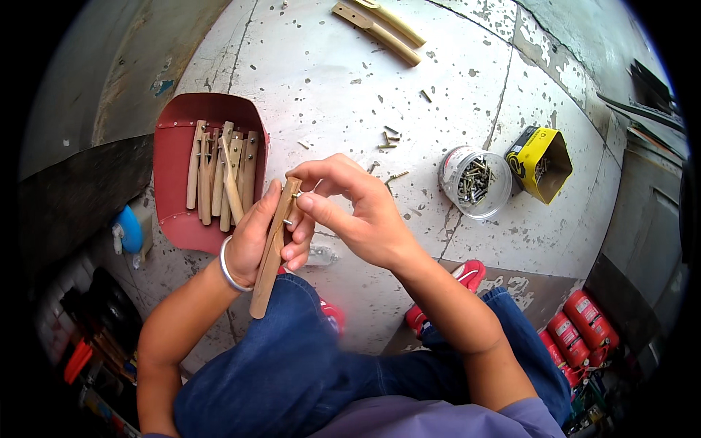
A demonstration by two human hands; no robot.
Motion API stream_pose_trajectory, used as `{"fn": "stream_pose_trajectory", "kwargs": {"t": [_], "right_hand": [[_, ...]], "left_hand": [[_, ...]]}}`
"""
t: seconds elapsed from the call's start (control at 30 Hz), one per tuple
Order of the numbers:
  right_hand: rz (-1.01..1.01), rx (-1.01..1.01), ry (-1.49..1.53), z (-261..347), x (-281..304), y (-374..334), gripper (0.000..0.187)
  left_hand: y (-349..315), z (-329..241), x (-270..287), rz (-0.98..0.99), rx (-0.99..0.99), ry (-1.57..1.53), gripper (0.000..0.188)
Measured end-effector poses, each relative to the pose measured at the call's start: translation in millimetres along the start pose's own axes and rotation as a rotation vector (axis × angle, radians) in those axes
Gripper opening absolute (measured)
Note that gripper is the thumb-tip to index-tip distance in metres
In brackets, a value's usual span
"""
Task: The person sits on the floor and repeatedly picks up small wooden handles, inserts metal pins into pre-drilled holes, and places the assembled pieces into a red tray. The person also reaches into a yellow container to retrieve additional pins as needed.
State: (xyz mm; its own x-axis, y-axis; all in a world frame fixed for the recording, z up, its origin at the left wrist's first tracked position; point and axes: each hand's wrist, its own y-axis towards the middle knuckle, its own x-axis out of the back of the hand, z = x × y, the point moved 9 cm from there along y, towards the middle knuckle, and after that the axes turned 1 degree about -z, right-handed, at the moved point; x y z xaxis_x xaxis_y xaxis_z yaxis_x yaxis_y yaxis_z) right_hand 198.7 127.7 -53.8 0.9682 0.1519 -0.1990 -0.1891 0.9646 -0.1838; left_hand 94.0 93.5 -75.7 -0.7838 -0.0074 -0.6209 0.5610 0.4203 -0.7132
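Observation:
A wooden handle [268, 263] lies slantwise in my left hand [252, 237], whose fingers are wrapped round it. Two small metal bolts stick out from its side: an upper bolt [297, 195] near the top end and a lower bolt [288, 222] further down. My right hand [358, 212] is closed in a pinch at that top end, with thumb and forefinger on the upper bolt. Several similar wooden handles [217, 171] fill a red metal scoop-shaped tray [171, 131] to the left, some with bolts in them.
Right of my hands stand a clear plastic tub [484, 209] of bolts and a yellow-black box [551, 160]. Loose bolts [391, 137] are scattered on the worn pale floor [307, 80]. Two longer wooden handles [383, 33] lie at the far side. Red cylinders [584, 321] stand at lower right.

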Motion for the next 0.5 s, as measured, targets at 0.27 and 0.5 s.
{"fn": "stream_pose_trajectory", "kwargs": {"t": [0.27, 0.5], "right_hand": [[-0.214, -0.076, 0.093, -19.2, 21.5, -2.9, 0.020], [-0.154, -0.023, -0.080, -4.4, 40.2, -13.3, 0.017]], "left_hand": [[-3.8, -30.8, -11.2, -0.065, -0.350, 0.607, 0.047], [-0.5, -24.3, -5.7, -0.093, -0.388, 0.738, 0.045]]}}
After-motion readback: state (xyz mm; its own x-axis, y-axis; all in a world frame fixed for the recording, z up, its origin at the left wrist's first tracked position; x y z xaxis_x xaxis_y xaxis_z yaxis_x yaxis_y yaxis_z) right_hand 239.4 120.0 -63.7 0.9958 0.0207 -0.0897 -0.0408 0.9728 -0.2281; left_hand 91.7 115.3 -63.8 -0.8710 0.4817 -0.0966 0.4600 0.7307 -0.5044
